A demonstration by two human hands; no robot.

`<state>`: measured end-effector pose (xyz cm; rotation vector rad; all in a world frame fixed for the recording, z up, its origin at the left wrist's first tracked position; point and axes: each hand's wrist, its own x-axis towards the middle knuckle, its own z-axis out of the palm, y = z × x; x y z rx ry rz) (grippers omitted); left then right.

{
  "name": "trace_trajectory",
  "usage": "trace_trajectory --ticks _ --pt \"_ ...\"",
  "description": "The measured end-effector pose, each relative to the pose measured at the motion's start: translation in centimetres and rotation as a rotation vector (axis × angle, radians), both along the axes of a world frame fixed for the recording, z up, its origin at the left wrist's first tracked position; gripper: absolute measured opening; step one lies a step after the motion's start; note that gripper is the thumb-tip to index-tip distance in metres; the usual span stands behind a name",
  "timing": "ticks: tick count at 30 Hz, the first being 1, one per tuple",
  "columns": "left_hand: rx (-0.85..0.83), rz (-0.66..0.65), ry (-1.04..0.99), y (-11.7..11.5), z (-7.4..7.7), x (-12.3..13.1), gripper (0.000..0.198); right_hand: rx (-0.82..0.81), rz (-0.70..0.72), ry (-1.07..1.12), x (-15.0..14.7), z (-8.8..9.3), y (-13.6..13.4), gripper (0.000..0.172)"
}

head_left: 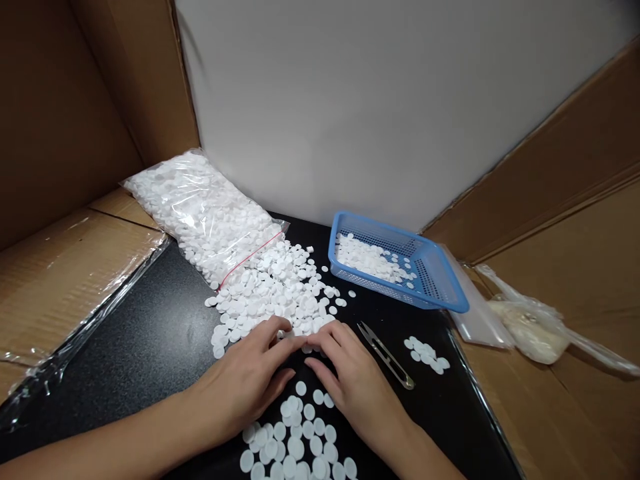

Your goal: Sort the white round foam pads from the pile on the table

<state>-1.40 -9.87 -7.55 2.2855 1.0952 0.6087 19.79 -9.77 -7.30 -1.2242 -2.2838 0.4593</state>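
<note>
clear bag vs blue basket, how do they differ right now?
The clear bag is soft plastic lying on its side; the blue basket is rigid mesh, upright. The bag is packed full; the basket holds only a thin layer. The bag's mouth spills white discs; the basket spills none. Both hold the same white discs.

Bag [200,207] left, basket [453,303] right — discs [275,293] spilled between, snips [386,357] before the basket.
</note>
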Motion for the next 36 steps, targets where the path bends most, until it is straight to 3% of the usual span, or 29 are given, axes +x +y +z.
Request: trace_trajectory --ticks 3,8,12,17,26,33,36 --pt "0.126 -0.017 0.066 0.2 -0.6 -0.1 0.047 -0.116 0.059 0.029 0.4 0.3 -0.1 0.023" --pt "0.14 -0.037 0.075 0.4 -0.5 -1.0 0.021 -0.35 -0.013 -0.016 2.5 1.6 0.0 0.024" --pt "0.108 -0.018 0.065 0.3 0.1 -1.0 0.019 -0.365 -0.07 -0.009 3.0 1.9 0.1 0.023" --pt "0.195 -0.04 0.101 0.4 0.1 -0.3 0.029 -0.333 -0.015 0.026 1.9 1.7 -0.3 0.023" --pt "0.147 -0.041 0.039 0.9 -0.6 -0.2 0.018 -0.275 0.033 0.011 0.3 0.8 -1.1 0.012" --pt "0.028 -0.024 -0.022 0.6 0.2 -0.5 0.022 -0.551 -0.058 0.109 0.7 2.1 -1.3 0.019" --pt "-0.041 0.029 -0.034 0.5 0.7 -0.5 0.021 -0.557 -0.067 0.078 0.8 2.0 -1.4 0.017"
